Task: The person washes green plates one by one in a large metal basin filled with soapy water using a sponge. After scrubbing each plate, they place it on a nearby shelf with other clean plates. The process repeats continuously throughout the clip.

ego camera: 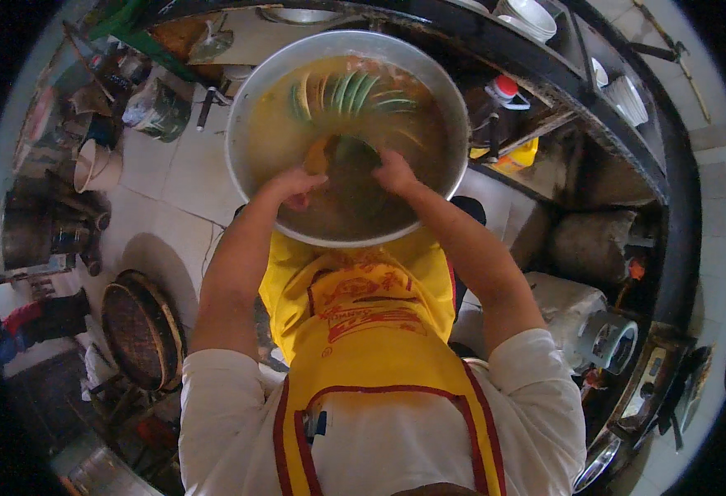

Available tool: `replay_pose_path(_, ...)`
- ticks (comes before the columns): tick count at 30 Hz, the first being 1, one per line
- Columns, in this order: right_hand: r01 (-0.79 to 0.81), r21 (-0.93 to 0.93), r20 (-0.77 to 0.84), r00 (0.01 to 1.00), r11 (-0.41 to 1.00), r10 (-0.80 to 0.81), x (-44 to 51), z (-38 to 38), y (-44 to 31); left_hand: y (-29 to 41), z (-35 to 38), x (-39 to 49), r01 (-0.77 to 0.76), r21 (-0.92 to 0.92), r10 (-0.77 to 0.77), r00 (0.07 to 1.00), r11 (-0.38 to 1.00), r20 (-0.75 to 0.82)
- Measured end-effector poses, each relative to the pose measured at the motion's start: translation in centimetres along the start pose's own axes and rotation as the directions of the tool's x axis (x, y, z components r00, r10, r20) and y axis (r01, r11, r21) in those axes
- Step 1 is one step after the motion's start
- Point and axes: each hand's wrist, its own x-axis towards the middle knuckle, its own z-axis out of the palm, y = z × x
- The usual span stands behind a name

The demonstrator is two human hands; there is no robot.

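Note:
A wide metal basin (236, 162) of cloudy brownish water stands before me. Toward its far side, a curved row of dishes (352, 93), mostly green-edged with some orange-brown ones, rests partly under the surface. My left hand (298, 187) is at the near left of the water, its fingers at an orange-yellow item (318, 156) that may be a dish or a cloth. Across from it, my right hand (395, 172) grips the edge of a dark green dish (355, 150). Murky water hides the lower part of that dish and some fingertips.
A black-framed shelf (623, 139) curves along the right, bearing white bowls (527, 17) and a red-capped jug (505, 88). Gas cylinders (564, 297) stand below it. On the left are a pale bucket (95, 164), a dark tub (158, 110) and round woven trays (140, 332).

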Motion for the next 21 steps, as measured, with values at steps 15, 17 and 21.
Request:
replay_pose_path(15, 0.050, -0.115, -0.087, 0.994, 0.992, -0.060, -0.4, -0.6, -0.6, -3.8, 0.0, 11.6, -0.371, 0.442, 0.534, 0.775, 0.817, -0.337)
replay_pose_path(17, -0.093, -0.154, -0.121, 0.990, 0.984, 0.075, -0.6, -1.1, -0.9, -4.0, 0.0, 10.6, -0.370, 0.233, 0.432, 0.831, 0.899, -0.350)
replay_pose_path(21, -0.107, -0.181, -0.213, 0.975, 0.978, 0.067, -0.5, -1.1, -1.6, -3.3, -0.4, 5.6, -0.217, -0.131, 0.211, 0.976, 0.967, -0.059)
